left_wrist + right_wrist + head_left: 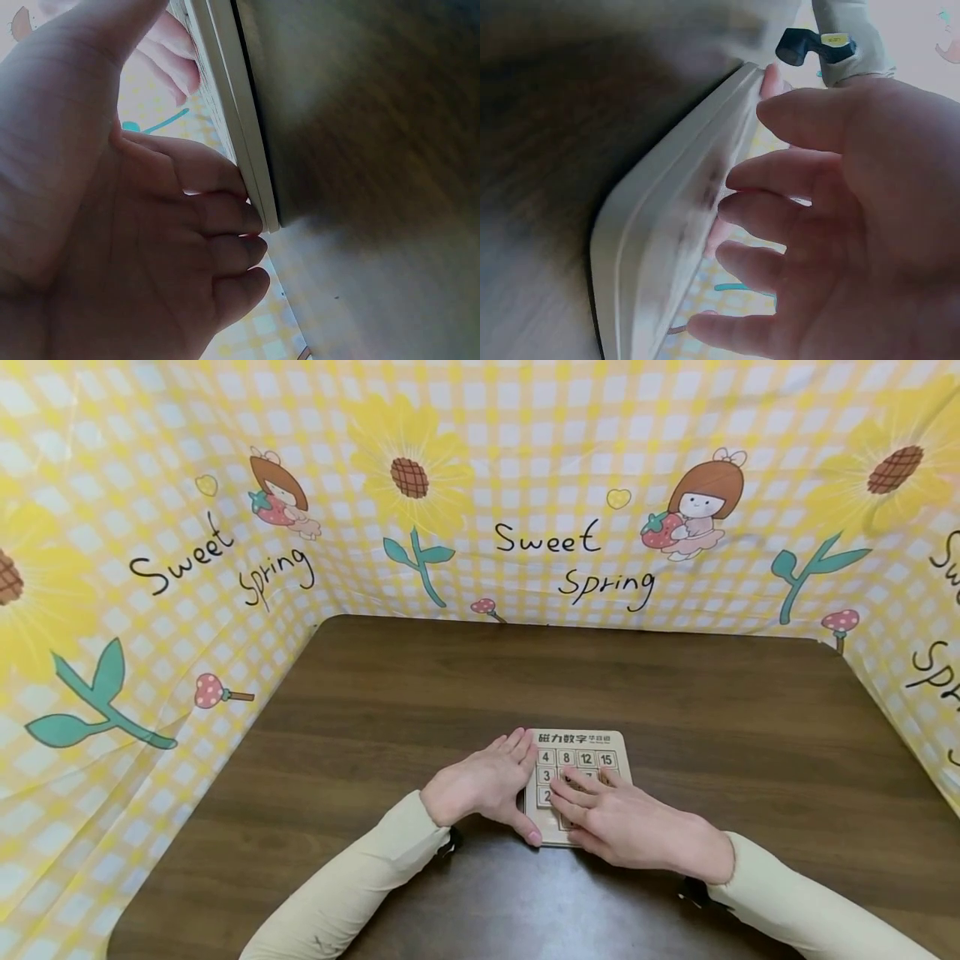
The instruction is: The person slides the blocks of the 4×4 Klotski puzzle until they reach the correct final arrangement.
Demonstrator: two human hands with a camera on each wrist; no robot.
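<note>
A wooden sliding number puzzle (546,827) lies flat on the dark wood table, with numbered tiles such as 4, 8, 12 and 15 in its top row. Along its left edge rests my left hand (483,781), the fingers fairly straight and the thumb at the lower left corner. My right hand (633,818) reaches over the board from the right, its fingertips on or just above the tiles and hiding several of them. In the left wrist view, left fingertips (251,217) touch the board's side. Right fingers (769,217) are spread loosely over the board's face.
The brown table (450,693) extends around the puzzle. A yellow checked cloth (525,460) with sunflowers and "Sweet Spring" lettering hangs at the back and both sides. Dark wrist devices (705,893) sit at the cuffs of the light sleeves.
</note>
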